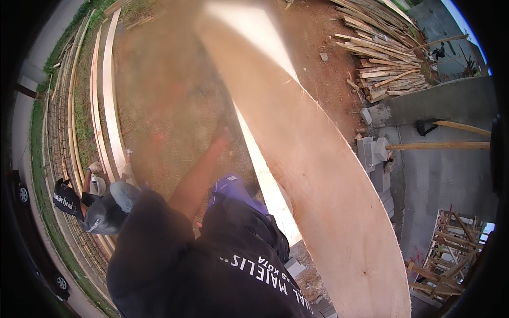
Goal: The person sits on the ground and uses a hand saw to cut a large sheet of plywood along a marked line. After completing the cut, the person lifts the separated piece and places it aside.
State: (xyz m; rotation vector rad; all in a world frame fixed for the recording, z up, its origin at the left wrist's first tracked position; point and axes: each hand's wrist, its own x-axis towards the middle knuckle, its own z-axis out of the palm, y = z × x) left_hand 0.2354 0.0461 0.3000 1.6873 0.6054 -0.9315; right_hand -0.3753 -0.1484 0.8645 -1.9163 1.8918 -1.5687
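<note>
A long, pale wooden plank slants across the view, very close, from the top middle down to the lower right. My left arm reaches forward from the black shirt, and my left hand hangs above the ground left of the plank. Haze and blur smear its fingers, so what they do cannot be told; a gap separates it from the plank. My right hand does not show; the plank covers that side. Behind the plank, a second bright strip of wood runs along its left edge. Purple cloth covers my leg.
To the left a person crouches by long boards, a hammer near their hand. Bamboo poles lie beyond. At the right stand stacked timber, concrete blocks and a grey wall.
</note>
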